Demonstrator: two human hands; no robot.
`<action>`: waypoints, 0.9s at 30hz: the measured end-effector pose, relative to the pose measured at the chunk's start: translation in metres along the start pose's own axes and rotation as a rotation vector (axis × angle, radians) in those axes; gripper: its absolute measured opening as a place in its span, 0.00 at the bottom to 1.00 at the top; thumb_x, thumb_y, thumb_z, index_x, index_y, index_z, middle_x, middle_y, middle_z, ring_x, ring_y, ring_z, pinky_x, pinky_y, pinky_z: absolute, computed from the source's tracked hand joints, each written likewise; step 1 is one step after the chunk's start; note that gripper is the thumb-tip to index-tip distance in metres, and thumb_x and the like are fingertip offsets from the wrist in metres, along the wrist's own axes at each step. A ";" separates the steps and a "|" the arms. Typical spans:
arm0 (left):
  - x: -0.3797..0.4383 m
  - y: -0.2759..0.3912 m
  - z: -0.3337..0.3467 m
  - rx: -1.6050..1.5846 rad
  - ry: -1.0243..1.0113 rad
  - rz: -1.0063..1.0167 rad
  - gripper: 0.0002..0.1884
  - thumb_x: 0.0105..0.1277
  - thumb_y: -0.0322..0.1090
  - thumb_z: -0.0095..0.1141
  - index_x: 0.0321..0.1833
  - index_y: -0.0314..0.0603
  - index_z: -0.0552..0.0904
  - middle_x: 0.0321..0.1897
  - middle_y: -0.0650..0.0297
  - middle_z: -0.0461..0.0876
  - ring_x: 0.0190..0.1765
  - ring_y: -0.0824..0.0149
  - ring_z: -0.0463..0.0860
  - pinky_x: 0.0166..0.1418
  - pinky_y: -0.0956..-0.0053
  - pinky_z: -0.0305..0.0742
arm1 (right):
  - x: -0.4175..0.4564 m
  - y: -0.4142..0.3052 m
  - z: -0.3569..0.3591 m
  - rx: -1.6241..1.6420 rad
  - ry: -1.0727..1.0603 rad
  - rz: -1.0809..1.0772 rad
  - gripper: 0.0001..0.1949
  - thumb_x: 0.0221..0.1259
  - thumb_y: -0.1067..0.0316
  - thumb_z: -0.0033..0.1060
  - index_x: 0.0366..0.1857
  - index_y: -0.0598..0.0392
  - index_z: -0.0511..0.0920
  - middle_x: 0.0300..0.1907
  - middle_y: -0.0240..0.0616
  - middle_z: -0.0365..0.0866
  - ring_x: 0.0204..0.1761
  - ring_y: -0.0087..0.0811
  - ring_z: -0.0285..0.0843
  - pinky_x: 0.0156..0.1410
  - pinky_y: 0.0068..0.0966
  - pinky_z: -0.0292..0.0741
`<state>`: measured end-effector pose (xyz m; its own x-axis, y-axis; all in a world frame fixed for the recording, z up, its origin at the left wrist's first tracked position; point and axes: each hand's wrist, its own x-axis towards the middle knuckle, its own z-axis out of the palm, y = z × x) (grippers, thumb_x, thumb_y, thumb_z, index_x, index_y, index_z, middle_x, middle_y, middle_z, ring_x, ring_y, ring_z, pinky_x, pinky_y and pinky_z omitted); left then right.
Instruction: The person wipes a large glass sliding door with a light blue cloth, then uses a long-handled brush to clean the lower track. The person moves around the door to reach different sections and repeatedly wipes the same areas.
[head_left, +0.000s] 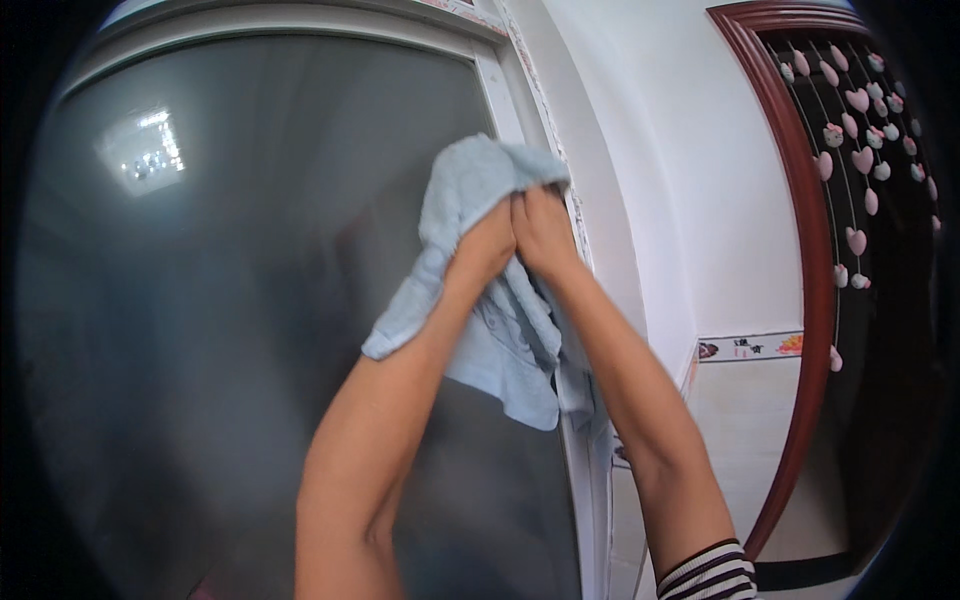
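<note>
Both of my hands are raised together on a light blue cloth (472, 180), which looks like a towel. My left hand (486, 238) grips the cloth from below, its fingers hidden under the folds. Right beside it, my right hand (547, 229) also holds the cloth, with the fingertips covered. One part of the cloth drapes over my left forearm, and the rest hangs down between my arms. Behind the cloth stand a dark frosted glass panel (225, 300) and its white frame (491, 90); whether the cloth presses on them I cannot tell.
A white wall (660, 150) with a patterned tile border (750, 347) lies to the right. Beyond it is a doorway with a reddish-brown wooden frame (806, 300). Strings of pink hearts and cat-head charms (862, 160) hang there. A bright light reflects in the glass at upper left.
</note>
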<state>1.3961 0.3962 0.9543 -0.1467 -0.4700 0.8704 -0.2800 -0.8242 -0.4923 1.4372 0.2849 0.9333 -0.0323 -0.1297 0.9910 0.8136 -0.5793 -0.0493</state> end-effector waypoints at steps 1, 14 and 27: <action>0.013 -0.010 0.001 0.067 0.135 0.075 0.28 0.59 0.32 0.52 0.66 0.35 0.72 0.66 0.43 0.69 0.71 0.44 0.65 0.77 0.58 0.54 | 0.031 0.000 0.004 -0.013 -0.052 0.020 0.15 0.66 0.65 0.45 0.45 0.66 0.76 0.45 0.63 0.78 0.49 0.62 0.73 0.57 0.48 0.70; 0.130 -0.064 0.007 0.064 0.093 0.061 0.22 0.53 0.28 0.51 0.54 0.32 0.77 0.54 0.40 0.77 0.59 0.40 0.74 0.67 0.57 0.66 | 0.201 0.008 0.037 -0.307 -0.029 -0.114 0.19 0.62 0.61 0.45 0.45 0.61 0.84 0.53 0.55 0.82 0.59 0.51 0.77 0.68 0.39 0.67; 0.006 -0.023 0.018 0.044 -0.166 -0.089 0.32 0.64 0.32 0.50 0.74 0.37 0.64 0.73 0.46 0.62 0.76 0.46 0.58 0.80 0.60 0.49 | 0.042 0.004 0.009 -0.162 -0.157 -0.065 0.16 0.64 0.64 0.46 0.47 0.62 0.80 0.50 0.61 0.79 0.54 0.61 0.74 0.62 0.46 0.69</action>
<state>1.4194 0.4071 0.9706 0.0362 -0.4373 0.8986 -0.2422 -0.8762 -0.4167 1.4443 0.2845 0.9754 0.0195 0.0321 0.9993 0.7085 -0.7057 0.0088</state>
